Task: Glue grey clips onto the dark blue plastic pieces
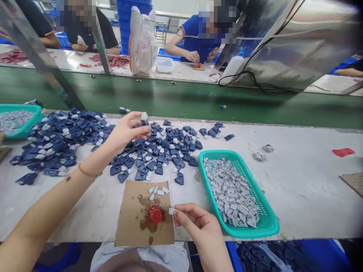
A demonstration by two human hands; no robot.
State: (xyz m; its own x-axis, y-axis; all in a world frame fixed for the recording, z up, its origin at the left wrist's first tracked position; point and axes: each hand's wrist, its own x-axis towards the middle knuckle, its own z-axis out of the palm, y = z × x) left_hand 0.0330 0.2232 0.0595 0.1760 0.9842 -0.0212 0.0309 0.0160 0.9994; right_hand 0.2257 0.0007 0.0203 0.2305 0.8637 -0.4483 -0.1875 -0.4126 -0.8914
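My left hand [129, 130] reaches over the pile of dark blue plastic parts [159, 151], its fingers closed on one blue part with a white tip [144, 118]. Low in front of me, my right hand [198, 223] pinches a small light grey piece [172, 211] between thumb and forefinger. That piece is just right of a red round cap [155, 214], which sits on a stained cardboard sheet [127, 226]. Several loose light grey pieces [159, 191] lie on the cardboard behind the cap. Right of my right hand stands a green basket [272, 226] full of similar grey pieces.
A second heap of blue parts [59, 136] and another green basket [36, 113] are at the left. A green conveyor strip [181, 100] runs behind the white table [300, 189]. Red piece [343, 152] lies far right. Several co-workers sit across; a blue bin [334, 257] stands below.
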